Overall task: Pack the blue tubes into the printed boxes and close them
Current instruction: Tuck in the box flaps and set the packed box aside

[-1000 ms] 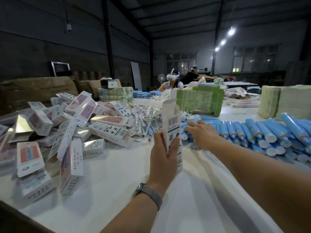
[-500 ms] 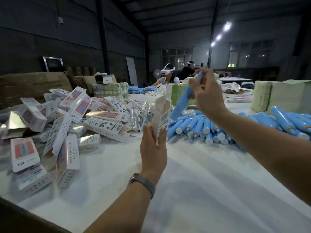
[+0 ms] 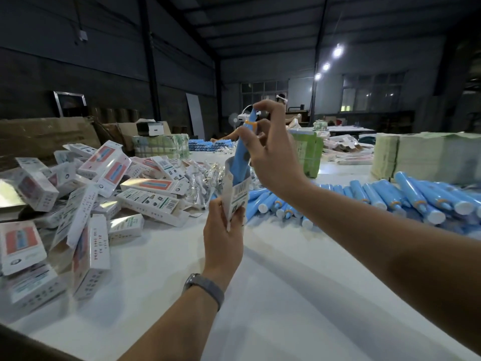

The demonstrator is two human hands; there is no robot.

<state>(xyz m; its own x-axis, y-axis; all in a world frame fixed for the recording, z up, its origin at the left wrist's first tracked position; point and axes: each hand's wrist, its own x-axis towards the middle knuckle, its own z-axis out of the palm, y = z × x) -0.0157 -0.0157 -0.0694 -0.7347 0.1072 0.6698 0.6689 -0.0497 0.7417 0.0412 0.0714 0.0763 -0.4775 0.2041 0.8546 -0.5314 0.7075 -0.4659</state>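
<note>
My left hand (image 3: 223, 235) grips a white printed box (image 3: 238, 196) upright above the table, its top flap open. A blue tube (image 3: 242, 155) with an orange ring stands in the box's open mouth, lower end inside, upper part sticking out. My right hand (image 3: 270, 155) pinches the tube near its top. A row of loose blue tubes (image 3: 377, 196) with white caps lies on the table to the right. A heap of printed boxes (image 3: 86, 199) covers the left side.
The white table (image 3: 273, 295) runs from me to the far end. Small clear-wrapped items (image 3: 200, 181) lie behind the held box. Green-wrapped bundles (image 3: 304, 152) and a pale stack (image 3: 421, 157) stand at the back right. Brown cartons (image 3: 44, 136) line the left. Other persons work in the distance.
My right hand picked a blue tube from the row, lifted it and brought it over the box; its lower end now sits inside the box's open top. My left hand kept holding the box.
</note>
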